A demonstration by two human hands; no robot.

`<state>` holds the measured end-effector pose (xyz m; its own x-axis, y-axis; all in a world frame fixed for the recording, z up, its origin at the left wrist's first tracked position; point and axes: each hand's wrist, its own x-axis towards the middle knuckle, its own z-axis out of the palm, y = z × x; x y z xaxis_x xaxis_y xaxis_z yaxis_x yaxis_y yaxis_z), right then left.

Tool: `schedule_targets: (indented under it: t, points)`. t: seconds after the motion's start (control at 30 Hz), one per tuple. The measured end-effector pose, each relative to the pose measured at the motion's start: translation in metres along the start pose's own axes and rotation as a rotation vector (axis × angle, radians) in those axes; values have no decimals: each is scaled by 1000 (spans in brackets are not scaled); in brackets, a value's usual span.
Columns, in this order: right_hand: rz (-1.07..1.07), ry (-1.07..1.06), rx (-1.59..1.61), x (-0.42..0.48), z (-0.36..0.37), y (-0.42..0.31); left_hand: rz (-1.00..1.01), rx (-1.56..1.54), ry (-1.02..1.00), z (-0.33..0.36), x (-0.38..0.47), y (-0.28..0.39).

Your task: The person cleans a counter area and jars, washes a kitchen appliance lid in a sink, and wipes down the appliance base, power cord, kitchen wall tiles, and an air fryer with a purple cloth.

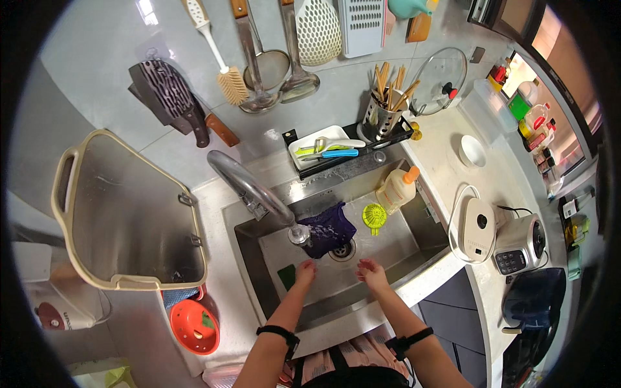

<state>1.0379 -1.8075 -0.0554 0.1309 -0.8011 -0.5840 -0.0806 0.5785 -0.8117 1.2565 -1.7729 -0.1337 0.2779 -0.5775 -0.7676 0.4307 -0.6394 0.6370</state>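
Note:
A stainless steel sink (398, 286) lies before me, and both my hands are over its front part. My left hand (305, 272) is just in front of a wet dark purple cloth (332, 230), with nothing seen in it. My right hand (371, 272), fingers loosely curled and apart, is empty to the right of the drain (342, 250). The cloth lies under the curved metal faucet (257, 189), with water on it, and partly covers the drain. A green scouring pad (287, 276) rests left of my left hand. Behind my right hand sits a lime-green citrus juicer (374, 217).
A dish soap bottle (397, 190) with an orange cap stands in the sink's far right corner. Behind the sink, a black rack (310, 170) holds peelers and chopsticks. A cutting board (131, 208) leans at left above a red colander (194, 326). Kitchen appliances (516, 247) line the right counter.

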Motion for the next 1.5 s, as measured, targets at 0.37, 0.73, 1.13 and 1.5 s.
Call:
schedule_targets:
  t: [0.37, 0.73, 1.13, 1.5]
  points:
    - [86, -27, -78, -47, -14, -15, -60, -593, 205, 1, 122, -20]
    - [84, -41, -107, -24, -8, -5, 73, -241, 40, -14, 88, -6]
    - [98, -121, -204, -18, 8, 12, 250, 188, -4, -14, 99, 17]
    - [35, -175, -248, -9, 53, -19, 63, -183, 74, -48, 38, 43]
